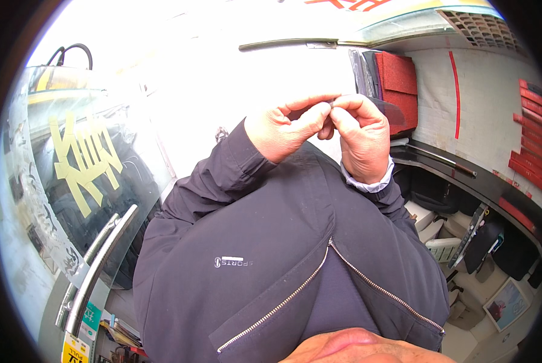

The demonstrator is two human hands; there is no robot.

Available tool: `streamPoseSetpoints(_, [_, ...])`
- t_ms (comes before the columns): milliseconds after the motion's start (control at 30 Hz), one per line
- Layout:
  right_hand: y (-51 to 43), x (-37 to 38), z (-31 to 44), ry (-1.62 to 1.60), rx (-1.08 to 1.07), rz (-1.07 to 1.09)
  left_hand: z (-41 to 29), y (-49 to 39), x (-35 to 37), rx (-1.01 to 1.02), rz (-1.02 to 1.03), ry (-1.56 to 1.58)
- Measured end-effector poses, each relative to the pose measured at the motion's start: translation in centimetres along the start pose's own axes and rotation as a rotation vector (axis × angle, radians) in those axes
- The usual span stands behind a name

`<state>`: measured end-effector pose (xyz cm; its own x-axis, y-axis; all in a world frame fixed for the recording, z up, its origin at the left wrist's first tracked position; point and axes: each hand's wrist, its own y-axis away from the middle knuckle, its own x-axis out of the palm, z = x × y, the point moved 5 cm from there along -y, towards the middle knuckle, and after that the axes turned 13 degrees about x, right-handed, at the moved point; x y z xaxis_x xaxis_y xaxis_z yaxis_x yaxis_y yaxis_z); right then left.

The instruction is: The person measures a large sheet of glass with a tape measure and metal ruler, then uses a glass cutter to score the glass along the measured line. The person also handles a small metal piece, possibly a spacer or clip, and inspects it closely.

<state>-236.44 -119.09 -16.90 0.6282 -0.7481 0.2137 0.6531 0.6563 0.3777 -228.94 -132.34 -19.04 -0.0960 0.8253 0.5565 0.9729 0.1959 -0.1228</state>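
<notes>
My left hand [286, 129] and my right hand [364, 136] are raised in front of my chest, fingertips meeting. Thumbs and forefingers pinch a small dark piece [330, 105], mostly hidden by the fingers, so its kind cannot be told. Behind the right hand shows a dark see-through sheet [392, 112]; whether it joins the pinched piece is unclear. Both arms wear the sleeves of a dark zip jacket [271, 254], and a pale cuff [371, 183] shows at the right wrist.
To the left stands a glass door [130, 190] with yellow tape and a metal pull handle [103, 267]. On the right, red carpet-like pieces [399, 93] stand by the wall above a black counter [470, 186] bearing a rod [443, 158]. Below it are chairs [439, 231] and a framed picture [507, 304].
</notes>
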Motion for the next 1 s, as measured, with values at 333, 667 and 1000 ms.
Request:
streamPoseSetpoints(333, [0.2,-0.1,-0.1,0.030,-0.020,-0.076,-0.3,0.5,-0.1,0.210,0.076,-0.293])
streamPoseSetpoints(667, [0.5,0.1,0.1,0.102,-0.061,-0.139,-1.1,0.3,0.1,0.353,0.128,-0.671])
streamPoseSetpoints(1000, [0.3,0.3,0.4,0.117,-0.053,-0.168,-0.9,0.2,-0.2,0.349,0.165,-0.700])
